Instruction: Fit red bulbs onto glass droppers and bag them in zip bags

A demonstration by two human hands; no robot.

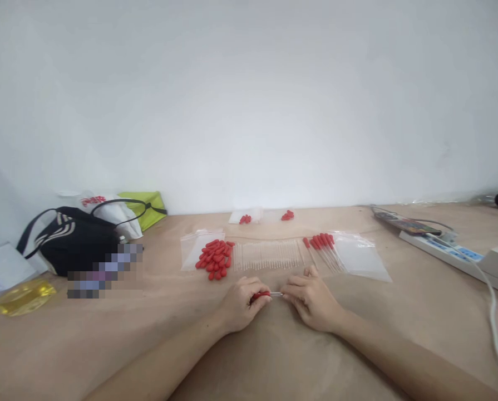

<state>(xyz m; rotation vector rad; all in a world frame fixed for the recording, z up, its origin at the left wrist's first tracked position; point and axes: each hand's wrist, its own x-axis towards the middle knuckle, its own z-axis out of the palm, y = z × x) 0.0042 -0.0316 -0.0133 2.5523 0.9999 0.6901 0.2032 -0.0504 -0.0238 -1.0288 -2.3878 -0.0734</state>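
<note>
My left hand (241,305) is closed on a red rubber dropper bulb (262,294), pinched between thumb and fingers. Facing it, my right hand (313,301) grips a clear glass dropper tube (276,294), whose exposed end meets the bulb's mouth; how deep it sits inside is hard to see. Beyond my left hand lies a pile of red rubber bulbs (215,258). A row of thin glass tubes (267,256) is spread side by side behind both hands. To its right, several droppers (326,248) with red bulbs on glass tubes lie fanned out.
Clear plastic bags lie at left (190,250) and right (363,259). Two small bags with red bulbs (245,219) are near the wall. A black bag (79,239) and a yellow pouch (25,297) sit at left. A power strip (453,250), phone (411,224) and white cable (493,312) occupy the right.
</note>
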